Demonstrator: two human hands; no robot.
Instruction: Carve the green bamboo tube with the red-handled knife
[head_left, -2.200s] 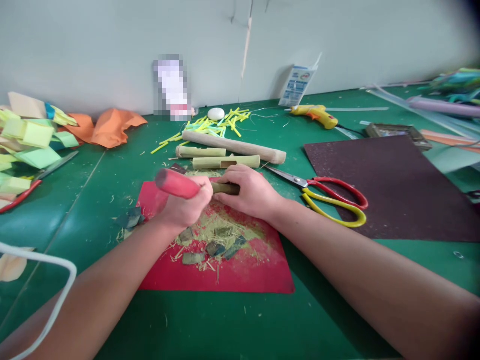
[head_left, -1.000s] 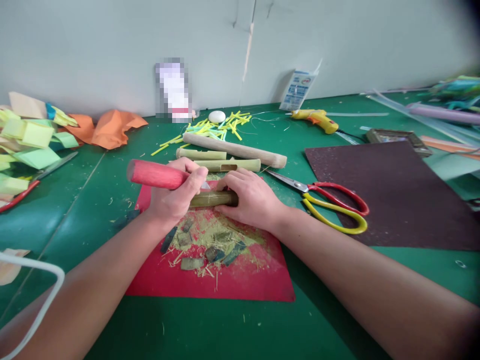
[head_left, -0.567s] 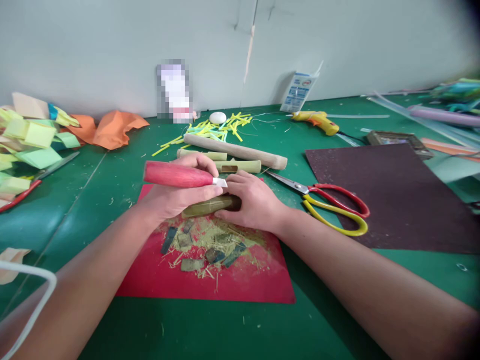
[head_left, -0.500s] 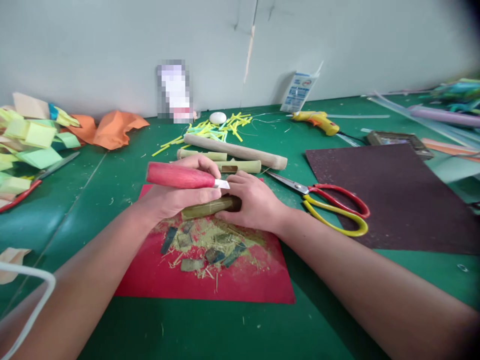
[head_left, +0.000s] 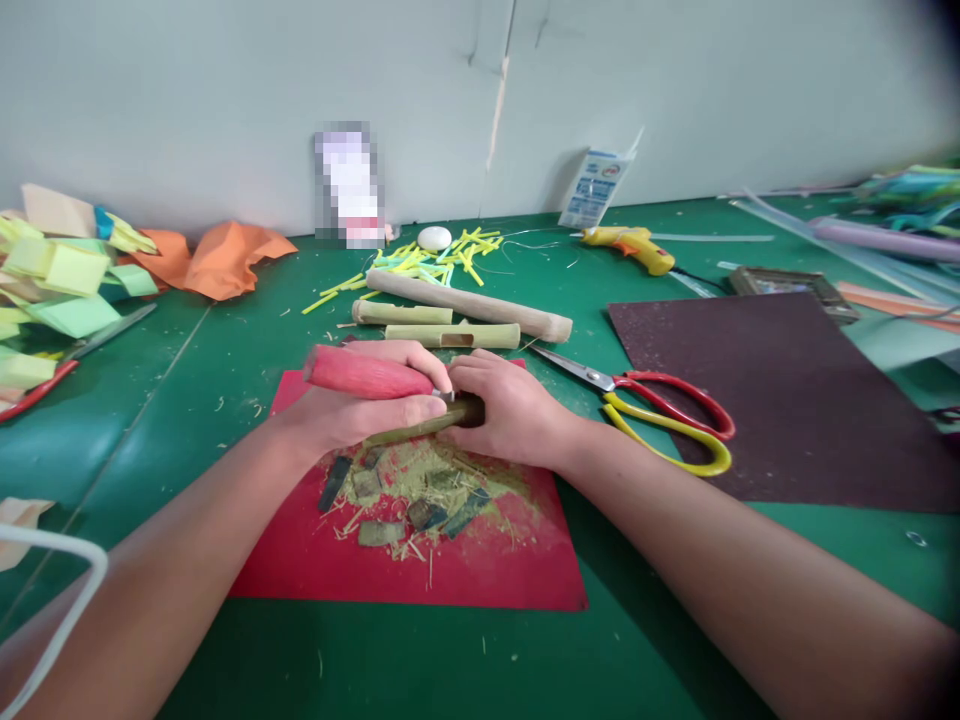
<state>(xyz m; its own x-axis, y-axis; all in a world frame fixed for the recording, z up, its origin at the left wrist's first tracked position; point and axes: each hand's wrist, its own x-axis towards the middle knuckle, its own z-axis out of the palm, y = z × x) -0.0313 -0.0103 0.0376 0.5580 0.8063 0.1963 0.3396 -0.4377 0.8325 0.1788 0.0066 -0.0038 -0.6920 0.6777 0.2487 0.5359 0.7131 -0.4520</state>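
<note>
- Bamboo piece (head_left: pixel 420 428) lies crosswise above the red sheet (head_left: pixel 420 590), its right end clamped in the right hand (head_left: pixel 517 415), presumably to steady it against the tool.
- The left hand (head_left: pixel 337 412) is wrapped around a red-handled tool (head_left: pixel 371 373), thumb and fingers near its short metal end, probably for control; that end meets the bamboo close to the right fingers, and whether it bites cannot be told.
- The sheet likely serves to catch chips (head_left: pixel 381 533) and fine shavings (head_left: pixel 442 462).
- Just beyond the hands, a notched bamboo tube (head_left: pixel 420 336) and a wooden rod (head_left: pixel 472 303) limit forward room.
- Scissors (head_left: pixel 592 377) lie right of the right hand, handles overlapping a dark board (head_left: pixel 787 400) on the green counter (head_left: pixel 375 655).
</note>
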